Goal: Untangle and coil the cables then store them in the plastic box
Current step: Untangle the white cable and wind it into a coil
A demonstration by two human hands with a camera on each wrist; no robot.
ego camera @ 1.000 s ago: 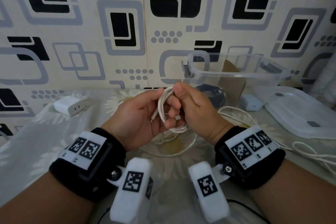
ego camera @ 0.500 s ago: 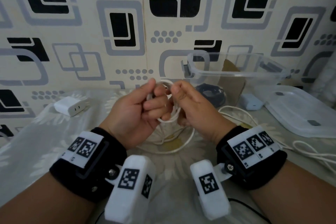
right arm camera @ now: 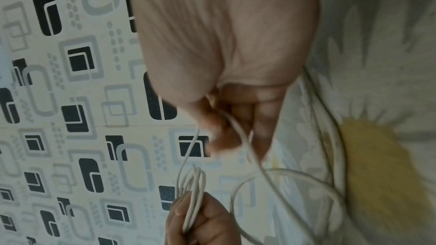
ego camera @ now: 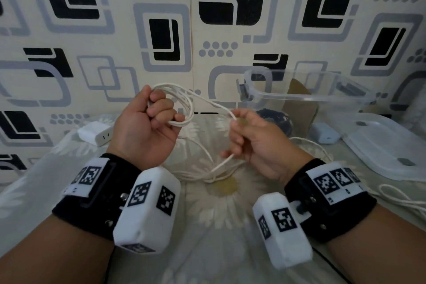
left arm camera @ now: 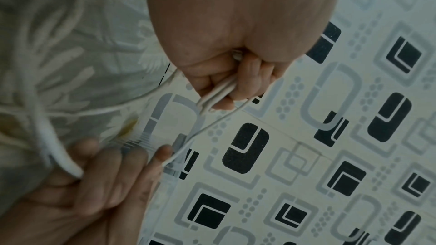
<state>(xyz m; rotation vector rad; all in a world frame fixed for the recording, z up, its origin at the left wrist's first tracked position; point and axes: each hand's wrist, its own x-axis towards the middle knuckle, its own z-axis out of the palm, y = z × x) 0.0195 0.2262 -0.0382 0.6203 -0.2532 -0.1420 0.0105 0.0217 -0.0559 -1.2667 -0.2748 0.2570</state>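
Observation:
My left hand grips several coiled loops of a thin white cable, raised above the bed. A single strand runs from the coil to my right hand, which pinches it and lets the rest hang down to loose loops on the sheet. The left wrist view has the loops clamped in the curled left fingers. In the right wrist view the strand passes through the right fingers. The clear plastic box stands at the back right, with a dark coiled cable inside.
The box's clear lid lies at the right. A white charger rests at the left and a pale blue adapter beside the box. More white cable trails off at the right edge. A patterned wall stands close behind.
My hands have moved apart. The left hand rose with the coil and the right hand drew a strand out to the right.

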